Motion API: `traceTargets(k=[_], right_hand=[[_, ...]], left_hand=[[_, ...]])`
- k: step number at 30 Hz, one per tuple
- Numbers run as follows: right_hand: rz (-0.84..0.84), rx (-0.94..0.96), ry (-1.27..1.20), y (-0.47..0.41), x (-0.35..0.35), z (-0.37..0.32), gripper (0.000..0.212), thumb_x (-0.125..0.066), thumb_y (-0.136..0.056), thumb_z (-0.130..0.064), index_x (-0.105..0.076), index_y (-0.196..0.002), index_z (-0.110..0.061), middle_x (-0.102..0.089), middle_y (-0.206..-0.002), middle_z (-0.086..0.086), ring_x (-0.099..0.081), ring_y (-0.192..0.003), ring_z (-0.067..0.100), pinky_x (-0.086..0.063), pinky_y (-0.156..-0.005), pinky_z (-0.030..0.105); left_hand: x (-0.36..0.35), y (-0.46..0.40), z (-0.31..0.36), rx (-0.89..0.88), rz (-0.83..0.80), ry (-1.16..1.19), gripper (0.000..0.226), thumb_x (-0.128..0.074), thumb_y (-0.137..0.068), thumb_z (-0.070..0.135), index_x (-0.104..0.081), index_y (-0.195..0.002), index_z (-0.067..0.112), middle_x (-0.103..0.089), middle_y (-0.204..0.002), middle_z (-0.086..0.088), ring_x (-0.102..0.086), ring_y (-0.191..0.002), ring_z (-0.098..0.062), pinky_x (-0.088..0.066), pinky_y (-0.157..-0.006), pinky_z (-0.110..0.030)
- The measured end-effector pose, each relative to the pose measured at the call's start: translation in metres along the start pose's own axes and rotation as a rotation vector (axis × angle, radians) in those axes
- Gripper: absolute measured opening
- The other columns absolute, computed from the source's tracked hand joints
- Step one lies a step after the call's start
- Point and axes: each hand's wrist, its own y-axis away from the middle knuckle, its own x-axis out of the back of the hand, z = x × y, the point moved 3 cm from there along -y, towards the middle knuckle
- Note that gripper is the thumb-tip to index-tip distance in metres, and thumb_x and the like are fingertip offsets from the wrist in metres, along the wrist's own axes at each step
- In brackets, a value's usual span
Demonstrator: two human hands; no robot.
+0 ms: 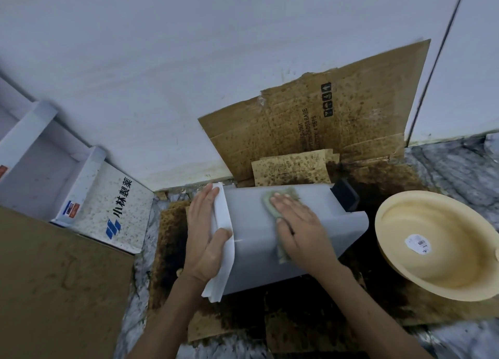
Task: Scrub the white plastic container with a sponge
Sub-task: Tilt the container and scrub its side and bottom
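The white plastic container [251, 231] lies on its side on stained, wet cardboard, its rim end to the left. My left hand [204, 234] grips that rim, thumb over the edge and fingers flat along its outer face. My right hand [299, 229] presses a green sponge [271, 206] flat against the container's upper side. Part of the sponge sticks out beyond my fingertips and part shows below my palm.
A cream plastic basin [421, 248] sits to the right, close to the container. Mouldy cardboard [337, 123] leans on the white wall behind. A white printed box [118, 210] stands at left, and a brown board [54, 291] fills the near left. The floor is marble-patterned.
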Motion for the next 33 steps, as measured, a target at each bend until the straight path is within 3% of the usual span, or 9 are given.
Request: traceTargets(k=[7, 10, 12, 14, 20, 22, 26, 30, 33], right_hand=[[-0.130, -0.434, 0.033, -0.075, 0.019, 0.073, 0.050, -0.031, -0.107, -0.034, -0.040, -0.150, -0.010, -0.036, -0.159, 0.009, -0.028, -0.148, 0.024, -0.018, -0.121, 0.037], [-0.153, -0.308, 0.003, -0.084, 0.010, 0.044, 0.047, -0.032, -0.107, -0.032, -0.045, -0.147, -0.011, -0.042, -0.155, 0.007, -0.035, -0.144, 0.022, -0.021, -0.116, 0.031], [-0.143, -0.112, -0.013, -0.062, 0.001, 0.016, 0.049, -0.029, -0.106, -0.034, -0.039, -0.152, -0.018, -0.036, -0.159, -0.002, -0.028, -0.146, 0.010, -0.014, -0.118, 0.024], [-0.124, -0.007, -0.003, -0.028, -0.004, 0.004, 0.053, -0.027, -0.103, -0.033, -0.035, -0.153, -0.019, -0.031, -0.160, -0.005, -0.022, -0.148, 0.005, -0.012, -0.121, 0.026], [0.011, -0.251, 0.026, -0.017, 0.020, 0.057, 0.044, -0.037, -0.104, -0.013, -0.045, -0.146, -0.003, -0.041, -0.155, 0.013, -0.035, -0.146, 0.025, -0.021, -0.123, 0.036], [0.011, -0.361, -0.026, -0.041, 0.028, 0.066, 0.041, -0.038, -0.104, -0.013, -0.049, -0.142, -0.002, -0.049, -0.148, 0.017, -0.044, -0.138, 0.031, -0.031, -0.115, 0.036], [-0.004, -0.415, 0.036, -0.081, 0.019, 0.051, 0.032, -0.038, -0.103, -0.017, -0.062, -0.115, -0.001, -0.068, -0.110, 0.019, -0.061, -0.103, 0.037, -0.048, -0.087, 0.040], [-0.070, -0.331, 0.012, -0.105, -0.001, 0.009, 0.030, -0.035, -0.102, -0.021, -0.060, -0.096, -0.005, -0.068, -0.095, 0.012, -0.060, -0.092, 0.032, -0.044, -0.071, 0.036], [-0.143, -0.365, -0.070, -0.123, -0.007, -0.016, 0.035, -0.034, -0.101, -0.019, -0.062, -0.092, 0.000, -0.066, -0.099, 0.017, -0.057, -0.093, 0.031, -0.041, -0.073, 0.034]], left_hand=[[-0.006, -0.006, 0.007, -0.005, -0.026, -0.037, 0.083, -0.042, -0.076, 0.041, -0.035, -0.156, 0.020, -0.024, -0.167, 0.009, -0.009, -0.158, -0.016, -0.010, -0.128, -0.049], [-0.008, -0.007, 0.009, -0.007, -0.017, -0.041, 0.084, -0.040, -0.075, 0.041, -0.036, -0.155, 0.019, -0.025, -0.166, 0.007, -0.010, -0.158, -0.017, -0.011, -0.128, -0.047], [-0.006, -0.007, 0.005, 0.001, -0.003, -0.047, 0.083, -0.040, -0.075, 0.042, -0.036, -0.155, 0.018, -0.026, -0.166, 0.004, -0.012, -0.157, -0.018, -0.012, -0.127, -0.047], [-0.003, -0.005, 0.001, -0.003, 0.002, -0.044, 0.081, -0.039, -0.076, 0.042, -0.036, -0.154, 0.017, -0.026, -0.166, 0.002, -0.015, -0.157, -0.019, -0.013, -0.127, -0.047], [0.001, 0.003, -0.004, -0.005, 0.020, -0.041, 0.080, -0.040, -0.080, 0.044, -0.037, -0.154, 0.013, -0.027, -0.166, -0.001, -0.017, -0.156, -0.021, -0.013, -0.127, -0.050], [0.000, 0.001, 0.000, -0.015, 0.024, -0.054, 0.081, -0.039, -0.078, 0.042, -0.037, -0.154, 0.015, -0.027, -0.165, 0.001, -0.017, -0.156, -0.020, -0.013, -0.126, -0.052], [-0.004, -0.005, 0.006, -0.027, -0.003, -0.076, 0.082, -0.040, -0.074, 0.041, -0.035, -0.154, 0.022, -0.025, -0.164, 0.013, -0.012, -0.157, -0.012, -0.011, -0.128, -0.045], [-0.006, -0.011, 0.011, -0.075, -0.003, -0.064, 0.079, -0.044, -0.078, 0.039, -0.040, -0.154, 0.018, -0.028, -0.165, 0.011, -0.014, -0.157, -0.013, -0.013, -0.128, -0.045], [-0.008, -0.010, 0.016, -0.123, 0.002, -0.048, 0.076, -0.048, -0.080, 0.039, -0.042, -0.153, 0.016, -0.031, -0.166, 0.006, -0.017, -0.157, -0.017, -0.015, -0.128, -0.044]])
